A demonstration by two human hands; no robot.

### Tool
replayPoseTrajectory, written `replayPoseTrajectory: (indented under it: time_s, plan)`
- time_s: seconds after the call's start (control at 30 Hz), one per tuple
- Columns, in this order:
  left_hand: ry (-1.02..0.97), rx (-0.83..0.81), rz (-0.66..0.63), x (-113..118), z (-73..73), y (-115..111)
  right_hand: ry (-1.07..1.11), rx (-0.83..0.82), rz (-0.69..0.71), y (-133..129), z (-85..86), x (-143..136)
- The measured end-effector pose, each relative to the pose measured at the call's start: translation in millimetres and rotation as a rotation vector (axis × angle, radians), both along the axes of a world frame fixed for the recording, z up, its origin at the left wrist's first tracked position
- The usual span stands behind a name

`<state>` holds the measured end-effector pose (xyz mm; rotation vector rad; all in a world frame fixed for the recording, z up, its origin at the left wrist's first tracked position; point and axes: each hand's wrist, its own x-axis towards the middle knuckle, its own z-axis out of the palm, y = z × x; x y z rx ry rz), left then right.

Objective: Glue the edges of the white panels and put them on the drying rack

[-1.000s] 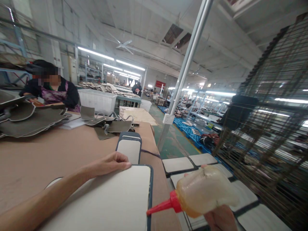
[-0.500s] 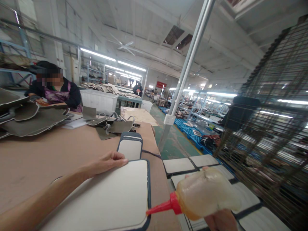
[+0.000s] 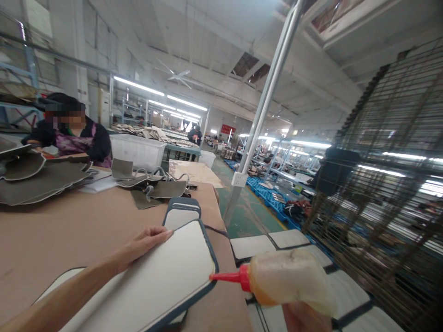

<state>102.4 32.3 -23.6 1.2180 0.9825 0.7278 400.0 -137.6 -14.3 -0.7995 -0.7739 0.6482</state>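
My left hand (image 3: 147,242) pinches the upper edge of a white panel (image 3: 159,276) with a dark blue border, which is tilted above the brown tabletop (image 3: 86,240). My right hand (image 3: 306,318), mostly hidden, grips a cloudy squeeze bottle (image 3: 289,279) holding amber liquid. Its red nozzle tip touches the panel's border near the right corner. Beneath the held panel, parts of another white panel (image 3: 60,281) show. Just beyond it lies a small stack of similar panels (image 3: 182,216).
Dark grey pieces (image 3: 44,180) are piled at the table's left. Across the table sits a person (image 3: 76,133) beside a white bin (image 3: 138,150). A metal post (image 3: 263,106) rises past the table. White panels (image 3: 252,246) lie at the right, near a wire rack (image 3: 391,184).
The held panel has turned and tilted, with its right corner higher, showing more of the panel beneath. The bottle has swung to nearly level, its nozzle still at the border.
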Motion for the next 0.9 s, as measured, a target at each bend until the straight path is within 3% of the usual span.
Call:
replayPoseTrajectory:
  time_s: [0.27,0.73,0.9]
  plan:
    - [-0.085,-0.038,0.091,6,-10.9,0,0.131,-0.004,-0.159,13,1.1,-11]
    - [-0.257,-0.124,0.087,9,-18.7,-9,-0.004,0.064,0.014,36,10.2,-4]
    - [-0.268,-0.188,0.101,7,-14.6,-17,-0.042,0.114,0.052,49,1.8,12]
